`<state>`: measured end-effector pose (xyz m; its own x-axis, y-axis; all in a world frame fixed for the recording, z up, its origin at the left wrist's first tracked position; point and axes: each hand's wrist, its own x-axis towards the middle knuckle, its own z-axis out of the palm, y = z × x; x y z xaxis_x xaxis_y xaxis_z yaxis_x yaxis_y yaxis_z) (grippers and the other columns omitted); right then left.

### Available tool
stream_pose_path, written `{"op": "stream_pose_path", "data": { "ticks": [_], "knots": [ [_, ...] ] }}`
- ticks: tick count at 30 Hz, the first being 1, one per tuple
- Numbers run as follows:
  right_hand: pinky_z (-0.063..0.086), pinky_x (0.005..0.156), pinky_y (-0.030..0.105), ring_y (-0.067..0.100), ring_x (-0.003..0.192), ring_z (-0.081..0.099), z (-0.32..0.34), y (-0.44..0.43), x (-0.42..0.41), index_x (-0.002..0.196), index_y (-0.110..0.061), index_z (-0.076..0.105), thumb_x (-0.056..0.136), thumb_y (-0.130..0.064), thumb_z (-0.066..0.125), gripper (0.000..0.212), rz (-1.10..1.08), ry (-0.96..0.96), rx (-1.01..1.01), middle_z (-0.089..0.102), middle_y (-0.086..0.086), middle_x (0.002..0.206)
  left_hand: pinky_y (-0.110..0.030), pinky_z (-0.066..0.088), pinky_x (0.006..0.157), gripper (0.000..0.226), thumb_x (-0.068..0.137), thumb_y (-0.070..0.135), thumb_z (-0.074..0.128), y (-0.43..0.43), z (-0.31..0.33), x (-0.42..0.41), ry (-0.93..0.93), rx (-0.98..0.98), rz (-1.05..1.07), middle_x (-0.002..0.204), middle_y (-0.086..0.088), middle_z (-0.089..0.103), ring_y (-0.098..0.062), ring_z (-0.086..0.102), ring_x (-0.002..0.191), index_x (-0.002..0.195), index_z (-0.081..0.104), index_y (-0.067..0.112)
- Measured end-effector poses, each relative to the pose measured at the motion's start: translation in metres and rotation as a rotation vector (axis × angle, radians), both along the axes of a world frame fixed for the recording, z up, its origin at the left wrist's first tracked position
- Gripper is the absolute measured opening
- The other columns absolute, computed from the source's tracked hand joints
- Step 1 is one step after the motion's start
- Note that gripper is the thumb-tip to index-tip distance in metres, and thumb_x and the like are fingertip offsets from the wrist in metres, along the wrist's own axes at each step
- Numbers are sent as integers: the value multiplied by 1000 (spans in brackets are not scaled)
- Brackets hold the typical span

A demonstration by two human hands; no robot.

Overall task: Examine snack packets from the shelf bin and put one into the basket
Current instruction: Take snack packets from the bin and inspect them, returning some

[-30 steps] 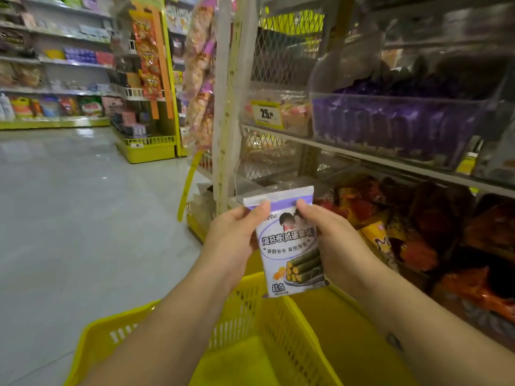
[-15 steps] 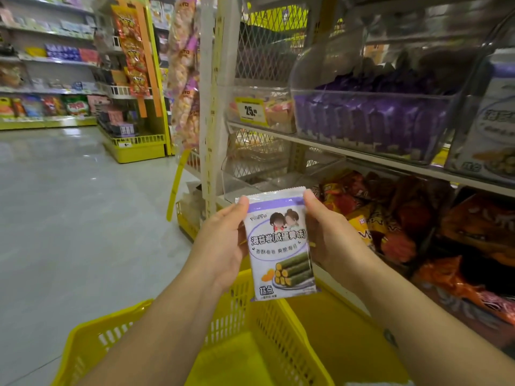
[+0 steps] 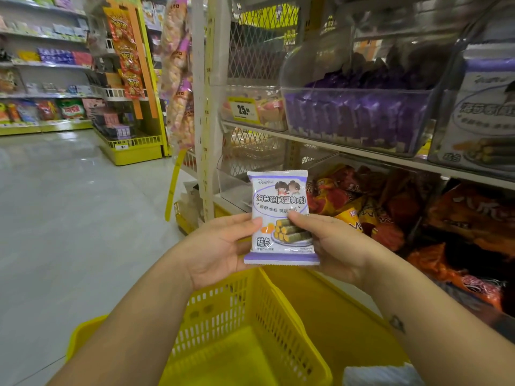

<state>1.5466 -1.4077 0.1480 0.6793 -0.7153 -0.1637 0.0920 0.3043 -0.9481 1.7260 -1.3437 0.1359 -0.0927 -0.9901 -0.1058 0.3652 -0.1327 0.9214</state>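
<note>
In the head view, the person holds one snack packet [image 3: 280,215] up in the middle of the picture, with its front facing them. The left hand [image 3: 220,246] pinches its left side, thumb on the front and fingers behind. The right hand [image 3: 334,246] pinches its right side the same way, with the thumb on the picture of the rolls. So I think the looking part of the job is going on now. A packet is out of the bin and is being read. The last part is left to do, because the packet is up in the air and not in the basket yet. The yellow basket [image 3: 223,307] sits at 6 o'clock from the packet, just under both hands, so a short drop should finish it. At 3 o'clock in the picture, a clear shelf bin [image 3: 479,112] holds packets with the same look. Beside it, at 1 o'clock from the packet, a second clear bin [image 3: 354,118] is full of purple packets. Orange packets [image 3: 390,207] fill the shelf below. A yellow price tag [image 3: 243,110] hangs at 12 o'clock. The shiny grey floor [image 3: 69,218] spreads out at 9 o'clock, and far shelves [image 3: 41,79] of goods stand at 10 o'clock.
</note>
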Motion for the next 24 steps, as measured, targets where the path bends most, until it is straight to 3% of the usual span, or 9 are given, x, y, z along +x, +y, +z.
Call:
{"op": "stream_pose_path", "data": {
  "ticks": [5,7,9,12,14,16,17,21,24],
  "knots": [
    [61,76,35,19,89,73,-4,-6,-3,103,-8,72,93,-32,54,31,-2,39,2,74,12,104,-38,61,75,40,78,18,62,-5,-5,1,1,25,2,112,-16,71,-25,71,97,116,64,8],
    [61,65,31,16,85,73,-3,-7,-4,92,-13,78,93,-32,55,29,-15,32,4,75,8,99,-40,59,79,37,82,19,60,-7,-9,2,10,27,20,112,-15,72,-25,71,98,118,62,12],
    [59,62,28,15,83,73,-3,-8,-3,95,-11,76,95,-27,54,28,-34,10,-33,75,7,96,-40,61,77,31,91,14,58,-10,-13,-2,-56,-10,102,111,-8,73,-19,71,97,121,59,18],
    [57,69,31,18,85,71,-10,-6,3,101,-16,72,97,-24,54,20,-109,124,-343,75,7,94,-12,54,62,34,98,17,54,-14,-17,-12,-351,-180,254,96,24,70,11,66,82,112,52,48],
    [55,69,29,13,84,69,-12,-1,6,105,-23,71,94,-26,57,18,-128,207,-559,74,4,94,-15,55,73,31,98,32,53,-16,-20,-20,-351,-219,216,96,36,66,15,63,86,120,45,52],
    [53,65,20,5,86,69,-12,4,8,115,-25,68,95,-24,56,24,-66,193,-587,74,-3,99,-45,53,94,49,95,44,51,-17,-22,-22,-239,-153,118,119,22,65,0,67,100,141,36,47],
    [54,67,20,5,92,69,-11,4,8,120,-26,65,96,-23,55,27,-28,187,-572,73,-5,104,-52,51,96,54,92,47,50,-17,-21,-20,-191,-141,75,125,13,65,-7,68,103,144,36,42],
    [52,94,33,11,114,62,-9,2,4,135,-23,54,99,-17,48,37,40,171,-537,66,-4,125,-51,55,88,47,82,46,59,-17,-20,-14,30,-102,19,125,-13,66,-24,65,111,122,65,23],
    [55,88,34,21,110,65,-10,-3,5,132,-17,57,97,-3,50,38,-39,85,-496,67,4,123,-45,55,88,41,84,36,61,-16,-21,-12,163,-153,-30,125,-13,66,-31,63,115,123,63,21]
  ]
}}
